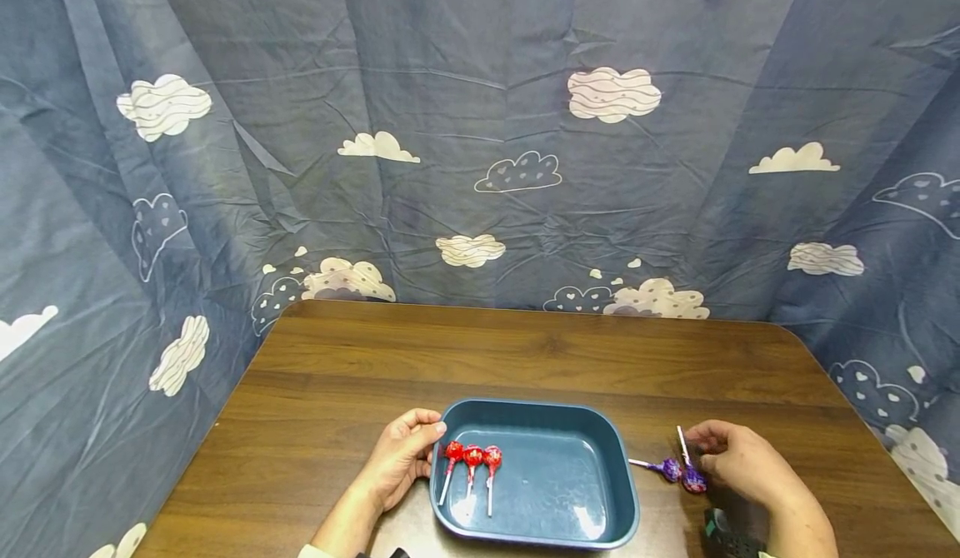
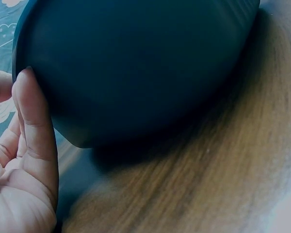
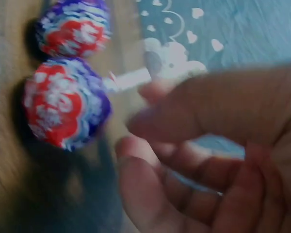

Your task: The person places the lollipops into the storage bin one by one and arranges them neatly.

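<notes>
A dark blue rectangular tray lies on the table with three red-wrapped lollipops side by side at its left end, sticks toward the near side. My left hand grips the tray's left rim, thumb on top and fingers against the outer wall. Right of the tray, two purple-wrapped lollipops lie on the table with their heads together; in the right wrist view their wrappers show red patches. Beside them is my right hand, fingers loosely bent, thumb and fingertips apart near one white stick.
The brown wooden table reaches back to a dark blue curtain with cloud prints. A dark device is at my right wrist.
</notes>
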Action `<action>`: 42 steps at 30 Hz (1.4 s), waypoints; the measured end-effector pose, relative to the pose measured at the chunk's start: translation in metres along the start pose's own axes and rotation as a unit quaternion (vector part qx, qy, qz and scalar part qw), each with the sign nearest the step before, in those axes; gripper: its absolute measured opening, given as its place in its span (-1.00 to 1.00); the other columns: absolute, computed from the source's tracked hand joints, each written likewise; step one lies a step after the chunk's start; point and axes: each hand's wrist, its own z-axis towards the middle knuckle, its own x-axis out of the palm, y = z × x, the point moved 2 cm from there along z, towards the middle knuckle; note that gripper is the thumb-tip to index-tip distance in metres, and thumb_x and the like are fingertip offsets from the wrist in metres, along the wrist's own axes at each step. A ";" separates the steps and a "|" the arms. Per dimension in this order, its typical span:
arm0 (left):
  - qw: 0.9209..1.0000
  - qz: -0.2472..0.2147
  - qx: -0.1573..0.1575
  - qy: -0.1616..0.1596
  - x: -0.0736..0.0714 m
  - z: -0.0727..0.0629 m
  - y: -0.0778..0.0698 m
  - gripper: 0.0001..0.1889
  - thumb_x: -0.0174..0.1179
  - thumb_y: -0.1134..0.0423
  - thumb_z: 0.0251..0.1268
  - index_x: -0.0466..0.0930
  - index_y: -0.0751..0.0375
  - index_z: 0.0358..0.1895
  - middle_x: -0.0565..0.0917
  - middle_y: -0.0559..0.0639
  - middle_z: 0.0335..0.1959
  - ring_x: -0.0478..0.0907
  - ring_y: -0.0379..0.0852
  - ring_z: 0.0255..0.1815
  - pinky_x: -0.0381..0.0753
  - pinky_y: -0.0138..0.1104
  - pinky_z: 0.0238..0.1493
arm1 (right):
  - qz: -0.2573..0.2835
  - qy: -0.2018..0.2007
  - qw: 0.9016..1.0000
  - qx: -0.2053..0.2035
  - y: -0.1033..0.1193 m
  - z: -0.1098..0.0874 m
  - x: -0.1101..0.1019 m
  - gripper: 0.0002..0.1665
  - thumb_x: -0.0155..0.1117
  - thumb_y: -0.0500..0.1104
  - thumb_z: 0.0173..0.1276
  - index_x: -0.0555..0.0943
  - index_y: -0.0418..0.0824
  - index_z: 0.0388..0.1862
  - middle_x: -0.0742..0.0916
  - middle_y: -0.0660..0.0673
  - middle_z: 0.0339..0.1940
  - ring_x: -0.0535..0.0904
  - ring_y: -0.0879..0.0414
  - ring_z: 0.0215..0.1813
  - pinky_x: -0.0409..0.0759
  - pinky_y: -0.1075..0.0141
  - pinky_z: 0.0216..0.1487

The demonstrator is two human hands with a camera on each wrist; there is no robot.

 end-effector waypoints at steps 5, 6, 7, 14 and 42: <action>1.000 0.002 0.001 0.001 -0.001 0.000 0.000 -0.85 0.18 0.31 0.40 0.43 0.12 -0.08 0.57 -0.19 -0.46 0.48 -0.31 -0.57 0.57 -0.45 -0.54 | 0.034 0.076 0.995 -0.051 0.001 -0.006 -0.002 -0.58 0.31 -0.40 0.07 0.65 -0.37 -0.01 0.76 -0.20 -0.14 0.58 0.25 -0.26 0.52 0.40 -0.29; 1.000 0.002 0.001 0.002 -0.001 0.000 0.000 -0.85 0.18 0.31 0.40 0.43 0.12 -0.07 0.57 -0.19 -0.46 0.48 -0.31 -0.57 0.57 -0.45 -0.54 | 0.045 0.092 0.993 -0.053 0.001 -0.006 -0.002 -0.59 0.32 -0.40 0.08 0.64 -0.39 -0.02 0.76 -0.20 -0.15 0.57 0.27 -0.26 0.51 0.41 -0.30; 1.000 0.002 0.001 0.002 -0.001 0.000 0.000 -0.85 0.18 0.30 0.41 0.43 0.12 -0.07 0.58 -0.19 -0.45 0.48 -0.31 -0.57 0.57 -0.45 -0.54 | 0.053 0.106 0.991 -0.058 0.001 -0.007 -0.001 -0.60 0.33 -0.38 0.10 0.64 -0.40 -0.02 0.76 -0.21 -0.16 0.56 0.29 -0.27 0.51 0.41 -0.30; 1.000 0.000 0.002 0.001 -0.001 0.000 -0.001 -0.86 0.19 0.30 0.40 0.45 0.11 -0.08 0.58 -0.19 -0.45 0.48 -0.31 -0.56 0.57 -0.45 -0.54 | -0.022 0.043 0.999 -0.014 0.000 -0.003 0.004 -0.72 0.43 -0.22 0.24 0.66 -0.35 -0.11 0.68 -0.02 -0.37 0.49 0.25 -0.36 0.46 0.38 -0.36; 1.000 -0.001 0.000 -0.001 0.000 0.000 0.001 -0.86 0.19 0.31 0.40 0.44 0.12 -0.09 0.59 -0.19 -0.46 0.50 -0.31 -0.57 0.57 -0.46 -0.54 | -0.169 -0.061 0.980 -0.083 0.008 0.005 0.021 -0.54 0.13 -0.51 0.12 0.66 -0.39 0.03 0.59 -0.61 0.16 0.52 -0.55 0.23 0.48 -0.34 0.25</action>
